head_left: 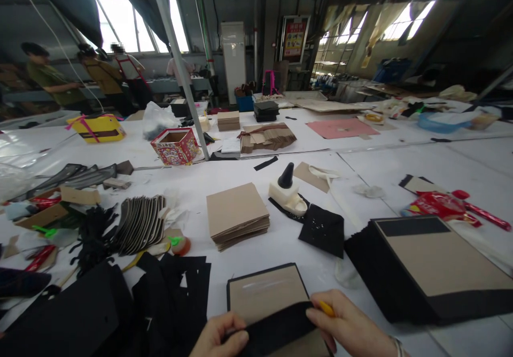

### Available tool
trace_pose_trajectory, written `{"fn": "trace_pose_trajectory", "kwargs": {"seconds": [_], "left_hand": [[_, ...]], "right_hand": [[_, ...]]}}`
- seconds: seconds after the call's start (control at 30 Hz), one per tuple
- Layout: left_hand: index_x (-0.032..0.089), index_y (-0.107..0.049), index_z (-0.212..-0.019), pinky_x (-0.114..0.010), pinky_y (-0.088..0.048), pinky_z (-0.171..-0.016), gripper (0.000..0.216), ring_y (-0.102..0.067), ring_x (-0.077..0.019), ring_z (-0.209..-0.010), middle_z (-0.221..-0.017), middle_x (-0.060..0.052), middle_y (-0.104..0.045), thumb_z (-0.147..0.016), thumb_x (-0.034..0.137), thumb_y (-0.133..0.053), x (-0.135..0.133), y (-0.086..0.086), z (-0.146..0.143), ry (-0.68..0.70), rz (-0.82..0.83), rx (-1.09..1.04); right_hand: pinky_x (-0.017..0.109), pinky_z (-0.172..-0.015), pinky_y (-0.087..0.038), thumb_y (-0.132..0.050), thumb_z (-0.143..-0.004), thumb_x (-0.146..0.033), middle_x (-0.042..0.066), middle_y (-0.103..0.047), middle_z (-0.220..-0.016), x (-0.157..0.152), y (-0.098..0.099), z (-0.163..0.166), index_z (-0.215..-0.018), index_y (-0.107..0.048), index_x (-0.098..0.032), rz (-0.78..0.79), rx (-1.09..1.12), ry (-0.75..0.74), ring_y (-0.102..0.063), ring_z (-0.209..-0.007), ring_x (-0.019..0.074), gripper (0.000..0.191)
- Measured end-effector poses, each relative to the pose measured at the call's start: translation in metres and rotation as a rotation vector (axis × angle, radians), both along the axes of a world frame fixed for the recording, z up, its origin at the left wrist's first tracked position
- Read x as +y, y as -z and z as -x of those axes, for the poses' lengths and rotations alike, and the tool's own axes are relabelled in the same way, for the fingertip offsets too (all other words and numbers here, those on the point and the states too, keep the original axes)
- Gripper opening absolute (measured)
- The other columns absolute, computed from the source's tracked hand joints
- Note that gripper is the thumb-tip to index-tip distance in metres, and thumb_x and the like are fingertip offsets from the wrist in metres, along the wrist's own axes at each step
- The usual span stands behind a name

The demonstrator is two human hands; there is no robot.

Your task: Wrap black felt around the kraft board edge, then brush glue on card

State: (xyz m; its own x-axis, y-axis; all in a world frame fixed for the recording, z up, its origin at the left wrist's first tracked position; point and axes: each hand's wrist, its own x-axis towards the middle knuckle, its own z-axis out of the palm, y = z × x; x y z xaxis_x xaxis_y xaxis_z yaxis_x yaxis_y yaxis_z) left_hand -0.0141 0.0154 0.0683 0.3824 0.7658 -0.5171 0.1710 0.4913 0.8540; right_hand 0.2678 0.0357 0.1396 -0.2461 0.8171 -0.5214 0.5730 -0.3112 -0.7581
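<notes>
I can't read any text; the red poster (pixel 294 38), top centre of frame, is too blurred.

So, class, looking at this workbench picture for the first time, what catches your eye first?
Nearest the camera, the left hand and right hand press a black fabric strip over a brown cardboard panel edged in black. Behind it sits a stack of square brown cardboard sheets, and further left a red patterned open box.

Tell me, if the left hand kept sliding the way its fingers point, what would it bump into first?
The left hand points right along the black strip on the brown board. It would probably meet the right hand first, which pinches the same strip and holds something yellow.
</notes>
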Motion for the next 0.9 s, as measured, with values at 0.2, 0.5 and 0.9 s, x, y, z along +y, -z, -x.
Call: {"fn": "trace_pose_trajectory", "kwargs": {"seconds": [0.2, 0.5, 0.9], "left_hand": [[0.021, -0.045, -0.063, -0.021, -0.023, -0.038, 0.049, -0.039, -0.0065, -0.034, -0.043, 0.010, -0.041, -0.062, 0.068, -0.060, 0.014, 0.035, -0.001, -0.208, 0.052, 0.190], [0.022, -0.046, -0.061, -0.023, -0.023, -0.038, 0.046, -0.032, -0.0080, -0.036, -0.040, 0.009, -0.037, -0.066, 0.067, -0.052, 0.039, 0.051, -0.004, -0.262, -0.030, 0.404], [0.020, -0.055, -0.063, -0.028, -0.035, -0.060, 0.037, -0.050, -0.0151, -0.060, -0.057, 0.002, -0.055, -0.079, 0.053, -0.045, 0.046, 0.043, -0.002, -0.175, -0.212, 0.669]], "right_hand": [[0.022, -0.043, -0.028, -0.048, -0.071, -0.031, -0.007, -0.041, -0.035, 0.024, 0.074, -0.004, -0.050, -0.036, -0.023, -0.032, 0.042, 0.208, -0.038, -0.037, 0.0098, 0.025], [0.023, -0.045, -0.029, -0.053, -0.067, -0.031, -0.007, -0.039, -0.047, 0.041, 0.117, -0.004, -0.055, -0.041, -0.022, -0.105, -0.043, 0.308, -0.041, -0.047, 0.0115, 0.020], [0.025, -0.051, -0.026, -0.049, -0.072, -0.036, -0.006, -0.038, -0.049, 0.042, 0.122, -0.003, -0.052, -0.037, -0.021, -0.193, -0.164, 0.277, -0.038, -0.053, 0.0124, 0.027]]}}
